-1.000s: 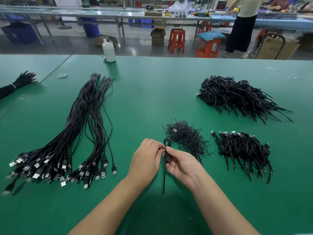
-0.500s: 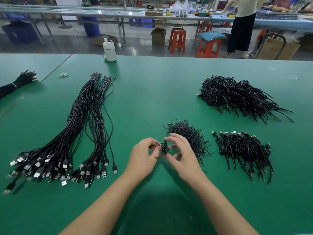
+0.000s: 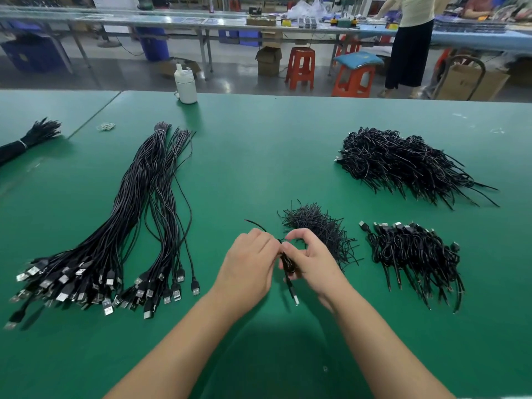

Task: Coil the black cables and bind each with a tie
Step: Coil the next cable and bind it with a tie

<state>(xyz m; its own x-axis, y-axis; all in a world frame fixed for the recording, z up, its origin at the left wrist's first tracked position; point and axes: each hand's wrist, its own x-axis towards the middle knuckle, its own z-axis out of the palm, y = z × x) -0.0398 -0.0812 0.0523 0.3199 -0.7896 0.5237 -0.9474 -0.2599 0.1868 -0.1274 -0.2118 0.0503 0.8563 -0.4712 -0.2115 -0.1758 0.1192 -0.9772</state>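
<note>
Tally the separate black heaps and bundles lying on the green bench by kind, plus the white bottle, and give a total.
Long straight cable bundles: 2, the big bundle and the tied bundle at the left edge
Coiled cable heaps: 2, the far heap and the near heap
Heap of ties: 1
White bottle: 1
Total: 6

Two forearms are seen, both bare to the frame's bottom edge; no sleeves are worn w/in view. L hand (image 3: pixel 247 269) and R hand (image 3: pixel 312 262) are bare: no gloves, rings, watch or wristband are seen. Nails are kept short, unpainted where visible. Rest of the body is out of view.
</note>
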